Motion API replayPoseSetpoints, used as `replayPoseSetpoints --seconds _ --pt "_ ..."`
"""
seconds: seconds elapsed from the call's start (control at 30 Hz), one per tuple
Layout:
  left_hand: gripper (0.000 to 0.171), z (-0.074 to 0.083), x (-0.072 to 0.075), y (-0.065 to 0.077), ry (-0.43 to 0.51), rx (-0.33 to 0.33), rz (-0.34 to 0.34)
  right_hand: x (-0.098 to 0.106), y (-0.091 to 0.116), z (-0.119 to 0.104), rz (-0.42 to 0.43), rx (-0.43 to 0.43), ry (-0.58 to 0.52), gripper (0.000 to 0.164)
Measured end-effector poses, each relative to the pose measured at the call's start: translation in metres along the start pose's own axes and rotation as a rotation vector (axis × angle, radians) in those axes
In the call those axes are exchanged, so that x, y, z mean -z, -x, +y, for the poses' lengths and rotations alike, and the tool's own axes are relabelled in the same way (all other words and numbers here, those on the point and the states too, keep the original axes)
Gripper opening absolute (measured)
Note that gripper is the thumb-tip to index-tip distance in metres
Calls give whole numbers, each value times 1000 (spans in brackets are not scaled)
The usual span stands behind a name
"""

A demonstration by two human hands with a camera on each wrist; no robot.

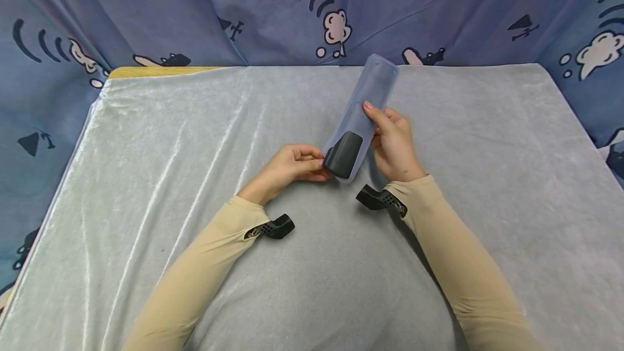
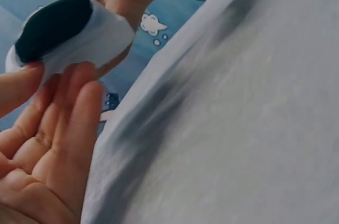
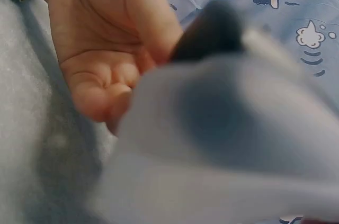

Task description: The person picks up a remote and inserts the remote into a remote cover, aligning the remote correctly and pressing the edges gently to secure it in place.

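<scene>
A long, flat translucent sleeve (image 1: 372,85) is held up at a slant over the table, its far end pointing away. At its near end sits a smooth black piece (image 1: 343,155) with rounded corners, partly behind the clear material. My right hand (image 1: 396,142) grips the sleeve along its right side, thumb on top and fingers behind. At the near end, my left hand (image 1: 299,166) pinches the lower left corner of the black piece between thumb and fingers. From the left wrist, the black end (image 2: 55,28) shows as a dark oval; in the right wrist view the sleeve (image 3: 159,144) is blurred.
A grey velvety cloth (image 1: 292,286) with creases on its left side covers the table. Blue printed curtain (image 1: 273,15) hangs behind and on both sides. A yellow strip (image 1: 161,72) shows at the back left edge. Black wrist cameras (image 1: 278,226) stick out from both sleeves.
</scene>
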State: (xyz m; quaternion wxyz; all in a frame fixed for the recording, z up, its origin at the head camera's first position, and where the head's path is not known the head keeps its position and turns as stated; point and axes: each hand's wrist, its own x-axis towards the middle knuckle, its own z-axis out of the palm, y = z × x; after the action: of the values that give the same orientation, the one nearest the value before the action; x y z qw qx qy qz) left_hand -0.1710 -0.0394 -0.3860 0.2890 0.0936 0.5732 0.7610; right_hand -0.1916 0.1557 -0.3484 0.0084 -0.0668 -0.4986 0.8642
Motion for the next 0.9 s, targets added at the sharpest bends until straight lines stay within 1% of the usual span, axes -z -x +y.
replayPoseSetpoints --seconds 0.13,0.23,0.33,0.43,0.57,0.63,0.77,0.9 --pt "17 -2 -2 0 54 -27 10 0 1 2 -24 16 -38 9" --pt "12 -2 -1 0 67 -43 6 -1 1 3 -27 30 -26 9" --pt "8 -1 -2 0 48 -35 9 -1 0 3 -18 28 -27 10" --pt "9 1 -3 0 11 -23 12 1 -1 2 4 24 -13 10" --pt "7 2 -4 0 -53 -27 24 3 -4 0 37 38 22 8" --pt "6 2 -4 0 -83 -38 25 5 -6 0 40 48 23 9" --pt "7 4 -4 0 -118 -62 -2 8 -10 0 32 54 20 10" --pt "8 5 -3 0 -109 -87 -33 11 -12 -1 18 53 17 11"
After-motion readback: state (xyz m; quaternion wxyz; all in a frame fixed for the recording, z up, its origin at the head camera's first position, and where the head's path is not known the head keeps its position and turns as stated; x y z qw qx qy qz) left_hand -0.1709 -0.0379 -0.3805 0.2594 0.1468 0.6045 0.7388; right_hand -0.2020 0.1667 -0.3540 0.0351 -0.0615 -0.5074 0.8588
